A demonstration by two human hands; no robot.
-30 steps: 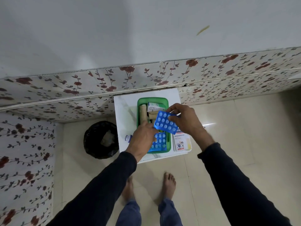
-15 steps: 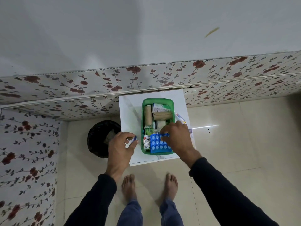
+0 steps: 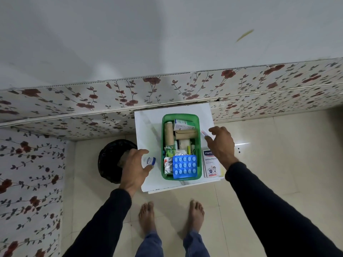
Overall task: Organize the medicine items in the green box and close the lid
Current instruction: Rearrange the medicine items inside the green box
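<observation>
Green plastic makes up the open box point(image 3: 163, 145), which sits on a small white table point(image 3: 148, 130) against the flowered wall panel, between the two hands. Inside it lie a blue blister pack point(image 3: 184, 166) at the near end, beige bandage rolls point(image 3: 169, 135) along the left side and across the middle, a white carton point(image 3: 183, 124) at the far end, and some crumpled foil strips point(image 3: 168, 164). No lid is on the box.

Just left of the box, the left hand point(image 3: 134, 167) curls around a small white bottle with a blue cap point(image 3: 148, 161), held over the table's left part. To the right, the right hand point(image 3: 220, 145) hovers with fingers spread and loosely bent, holding nothing; its fingertips are close to a thin tube point(image 3: 204, 133) lying on the table beside the box. Partly under that wrist rests a plaster packet point(image 3: 210, 166) marked "WASHPROOF".
</observation>
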